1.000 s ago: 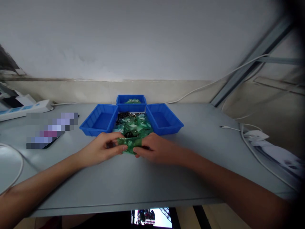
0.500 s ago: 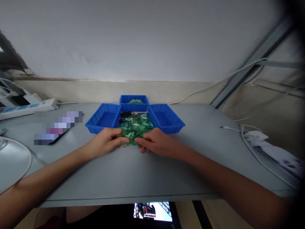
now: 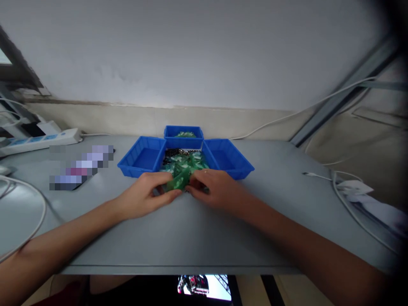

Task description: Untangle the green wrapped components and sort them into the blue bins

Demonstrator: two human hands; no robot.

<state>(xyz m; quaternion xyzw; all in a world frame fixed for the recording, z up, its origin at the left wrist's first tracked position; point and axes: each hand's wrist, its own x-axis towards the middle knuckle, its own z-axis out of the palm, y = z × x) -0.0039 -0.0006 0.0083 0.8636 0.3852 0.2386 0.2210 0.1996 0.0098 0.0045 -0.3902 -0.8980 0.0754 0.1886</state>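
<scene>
- A green packet (image 3: 178, 181) sits tilted at the near edge of the green pile (image 3: 185, 163), between the blue trays (image 3: 143, 158).
- The left hand (image 3: 148, 196) pinches its left end, palm down.
- The right hand (image 3: 215, 190) pinches the right end, fingers curled.
- Both forearms reach in over the grey table (image 3: 191, 229).

Grey matte counter (image 3: 197, 229). White power strip (image 3: 41, 140) far left by wall. White cable (image 3: 350, 212) with adapter, right side. Lit screen (image 3: 204, 287) below counter edge, perhaps phone.
</scene>
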